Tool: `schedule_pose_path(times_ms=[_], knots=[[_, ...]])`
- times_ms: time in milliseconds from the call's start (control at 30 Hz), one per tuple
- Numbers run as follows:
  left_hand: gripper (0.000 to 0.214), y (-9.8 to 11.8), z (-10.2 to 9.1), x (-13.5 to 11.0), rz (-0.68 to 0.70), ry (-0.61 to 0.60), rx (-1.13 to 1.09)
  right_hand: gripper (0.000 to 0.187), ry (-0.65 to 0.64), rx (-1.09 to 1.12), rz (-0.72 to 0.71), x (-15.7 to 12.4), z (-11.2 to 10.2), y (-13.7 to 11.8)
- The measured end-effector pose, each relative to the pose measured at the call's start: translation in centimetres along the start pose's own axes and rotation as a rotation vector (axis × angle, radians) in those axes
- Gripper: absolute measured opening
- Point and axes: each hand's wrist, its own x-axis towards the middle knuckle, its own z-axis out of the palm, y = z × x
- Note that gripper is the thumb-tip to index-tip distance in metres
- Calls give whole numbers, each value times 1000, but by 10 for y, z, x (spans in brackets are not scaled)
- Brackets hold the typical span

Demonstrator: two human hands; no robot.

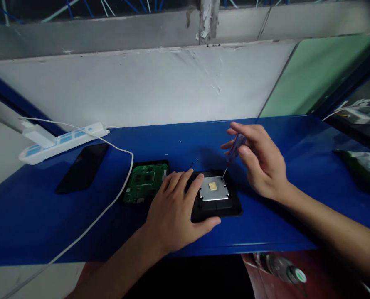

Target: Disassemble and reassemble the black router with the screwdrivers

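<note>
My right hand grips a screwdriver with a clear purplish handle. Its thin shaft slants down, the tip at the far right corner of a silver metal plate. The plate sits in a black plastic casing half and carries a small yellowish square pad. My left hand holds the casing from the left, thumb along the near edge and fingertips near the far edge and the plate. Left of it, partly behind my left hand, lies another black shell with a green circuit board.
Several small screws lie behind the casing on the blue table. A black phone, a white power strip and a white cable are at left. A shiny packet sits at right; a plastic bottle is below the table.
</note>
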Motion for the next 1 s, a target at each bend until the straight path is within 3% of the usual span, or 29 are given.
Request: schedule_pose_path(times_ms=[333,467,667,833,1000], knots=[[79,1,0,0,-6,9,-24,55,-35,51,82,-4,0,-1],[79,0,0,0,-2,15,-18,65,6,47,79,-4,3,-1],[76,0,0,0,1,13,-7,54,76,-40,-21,-1,1,7],[74,1,0,0,-7,12,-6,42,33,-34,-20,-1,-2,3],[75,1,-1,-1,-7,4,-7,52,-6,-32,-3,-3,0,-1]])
